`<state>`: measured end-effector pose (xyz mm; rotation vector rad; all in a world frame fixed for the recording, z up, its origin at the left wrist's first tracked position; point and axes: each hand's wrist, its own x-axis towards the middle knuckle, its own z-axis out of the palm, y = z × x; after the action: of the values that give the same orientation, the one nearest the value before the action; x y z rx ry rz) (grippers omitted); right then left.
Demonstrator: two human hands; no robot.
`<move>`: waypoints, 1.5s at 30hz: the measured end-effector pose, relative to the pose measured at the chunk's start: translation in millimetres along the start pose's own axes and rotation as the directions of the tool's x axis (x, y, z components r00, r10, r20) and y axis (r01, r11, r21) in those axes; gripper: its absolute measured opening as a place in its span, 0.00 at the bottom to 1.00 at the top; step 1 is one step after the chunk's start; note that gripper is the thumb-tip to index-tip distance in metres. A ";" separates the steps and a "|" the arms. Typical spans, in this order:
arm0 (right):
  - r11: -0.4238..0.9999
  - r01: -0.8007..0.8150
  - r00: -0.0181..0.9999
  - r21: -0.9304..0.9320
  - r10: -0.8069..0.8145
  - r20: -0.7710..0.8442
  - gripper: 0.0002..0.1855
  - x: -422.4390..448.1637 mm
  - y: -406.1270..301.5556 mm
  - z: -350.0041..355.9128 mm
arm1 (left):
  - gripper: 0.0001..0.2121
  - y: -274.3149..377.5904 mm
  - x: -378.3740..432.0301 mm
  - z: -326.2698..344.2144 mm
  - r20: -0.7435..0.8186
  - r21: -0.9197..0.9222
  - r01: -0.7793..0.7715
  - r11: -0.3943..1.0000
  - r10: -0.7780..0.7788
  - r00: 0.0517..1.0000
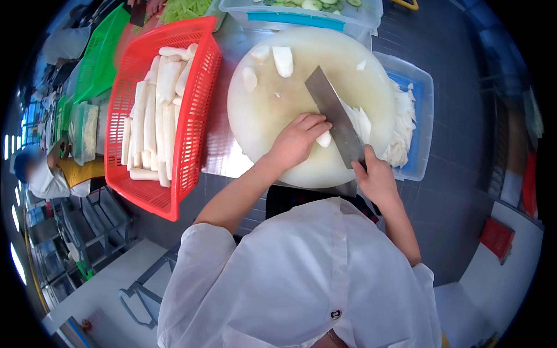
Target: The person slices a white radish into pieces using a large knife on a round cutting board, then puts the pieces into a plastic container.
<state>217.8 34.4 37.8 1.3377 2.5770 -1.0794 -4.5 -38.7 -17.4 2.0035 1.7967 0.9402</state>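
My right hand (375,177) grips the handle of a cleaver (333,115), whose broad blade slants across a round white cutting board (256,113). Under the fingers of my left hand (298,139), a piece of peeled white vegetable (323,139) is pressed to the board, right beside the blade. Thin white slices (360,124) lie overlapped on the blade's other side. Several larger cut chunks, one of them a thick piece (283,61), rest towards the board's far left. What lies under my left palm is hidden.
A red plastic basket (176,191) of long peeled white vegetables stands left of the board. To the right, a clear plastic bin (424,130) holds white slices (402,126). Beyond the board is a bin with green-edged slices (311,4). Another person (48,178) is at far left.
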 end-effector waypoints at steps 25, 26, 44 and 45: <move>0.936 0.129 0.992 -0.327 -0.122 0.042 0.12 9.0 -28.5 0.4 | 0.12 14.0 3.3 10.7 -0.061 -0.062 0.086 0.994 -0.090 0.994; 0.936 0.132 0.991 -0.327 -0.121 0.053 0.12 8.7 -32.7 -3.5 | 0.11 14.0 1.7 11.6 -0.073 -0.054 0.087 0.995 -0.091 0.993; 0.941 0.120 0.992 -0.316 -0.104 0.065 0.11 14.7 -37.4 0.9 | 0.09 10.8 0.8 16.5 -0.186 -0.105 0.088 0.991 -0.106 0.977; 0.943 0.122 0.992 -0.311 -0.105 0.072 0.11 10.4 -42.3 -3.1 | 0.09 11.0 -2.9 16.9 -0.173 -0.107 0.098 0.989 -0.115 0.978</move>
<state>181.0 27.3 60.3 1.0817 2.6684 -0.6643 14.7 -40.0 -24.1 1.7948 1.8892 1.1822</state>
